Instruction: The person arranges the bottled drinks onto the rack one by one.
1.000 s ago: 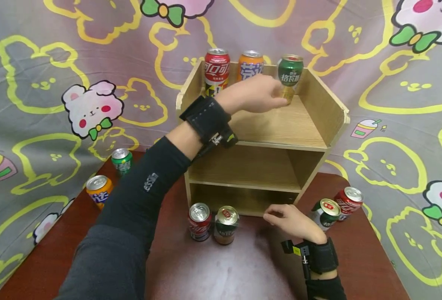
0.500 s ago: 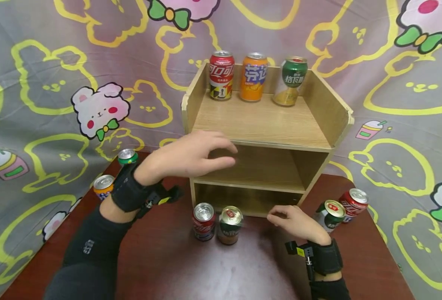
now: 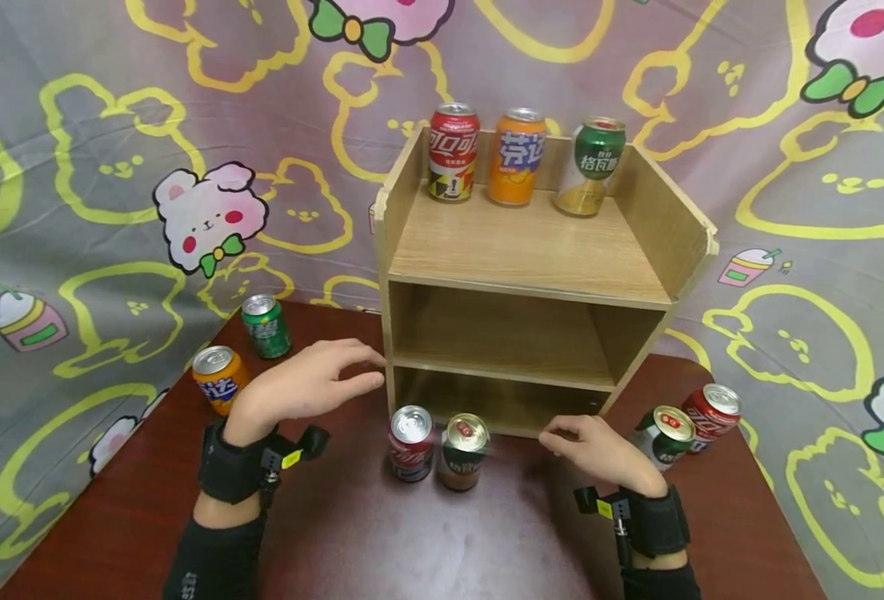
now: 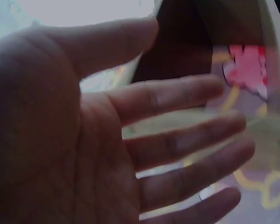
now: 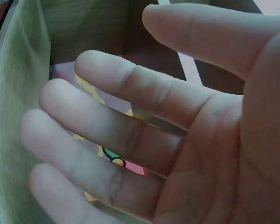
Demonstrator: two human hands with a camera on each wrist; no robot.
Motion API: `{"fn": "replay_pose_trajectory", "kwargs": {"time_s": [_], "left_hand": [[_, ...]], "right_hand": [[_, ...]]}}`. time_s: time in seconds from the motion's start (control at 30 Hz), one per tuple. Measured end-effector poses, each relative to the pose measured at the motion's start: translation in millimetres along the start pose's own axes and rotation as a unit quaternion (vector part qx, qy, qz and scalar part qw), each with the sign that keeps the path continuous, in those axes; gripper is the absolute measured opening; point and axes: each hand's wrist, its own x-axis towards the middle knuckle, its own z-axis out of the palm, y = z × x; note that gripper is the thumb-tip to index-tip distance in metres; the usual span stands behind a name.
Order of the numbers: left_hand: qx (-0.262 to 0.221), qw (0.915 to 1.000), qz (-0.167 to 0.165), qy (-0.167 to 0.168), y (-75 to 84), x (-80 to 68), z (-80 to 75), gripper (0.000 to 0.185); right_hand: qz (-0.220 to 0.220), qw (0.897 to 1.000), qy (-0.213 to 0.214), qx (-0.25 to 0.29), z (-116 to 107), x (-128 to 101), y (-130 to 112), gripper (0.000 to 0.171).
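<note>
My left hand (image 3: 302,385) hovers over the table's left side, in front of the orange Fanta can (image 3: 220,379) and the green can (image 3: 266,327). Its fingers spread apart with nothing in them, as the left wrist view shows. On the right, my right hand (image 3: 595,450) stays low near the table, its palm bare in the right wrist view. Beside it stand a green-and-white can (image 3: 664,437) and a red cola can (image 3: 711,418). Between the hands, a red cola can (image 3: 412,446) and a dark green can (image 3: 463,452) stand upright side by side.
A wooden shelf unit (image 3: 531,292) stands at the back of the brown table (image 3: 442,550). Its top level bears a red cola can (image 3: 453,154), an orange Fanta can (image 3: 516,158) and a green-and-gold can (image 3: 593,167). A patterned cloth (image 3: 322,75) hangs behind.
My left hand has come away from the green-and-gold can on the top shelf, moving down and left over the table. The right hand has stayed in place.
</note>
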Motion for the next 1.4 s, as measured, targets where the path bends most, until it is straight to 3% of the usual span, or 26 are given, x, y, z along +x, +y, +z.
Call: {"fn": "replay_pose_trajectory", "kwargs": {"time_s": [0.2, 0.43, 0.63, 0.9, 1.23, 1.4], "left_hand": [[-0.008, 0.9937, -0.081, 0.078, -37.2, 0.1, 29.9, 0.037], [0.001, 0.9883, -0.117, 0.098, -48.5, 5.7, 48.6, 0.038], [0.007, 0.9885, -0.115, 0.098, -54.2, 0.9, 53.5, 0.035], [-0.015, 0.9865, -0.119, 0.111, -60.6, -9.2, 46.9, 0.033], [-0.02, 0.9865, -0.122, 0.107, -61.2, -9.0, 46.8, 0.035], [-0.02, 0.9873, -0.119, 0.103, -61.2, -6.6, 46.5, 0.035]], "right_hand": [[0.004, 0.999, 0.039, -0.028, -4, -5, 0, 0.03], [0.016, 0.996, 0.072, -0.054, -11, -7, -2, 0.028], [0.027, 0.989, 0.115, -0.089, -7, -10, -3, 0.023], [0.049, 0.964, 0.202, -0.164, -22, -37, -1, 0.024], [0.068, 0.934, 0.281, -0.21, -46, -64, 39, 0.04], [0.09, 0.932, 0.286, -0.204, -50, -65, 57, 0.053]]}}
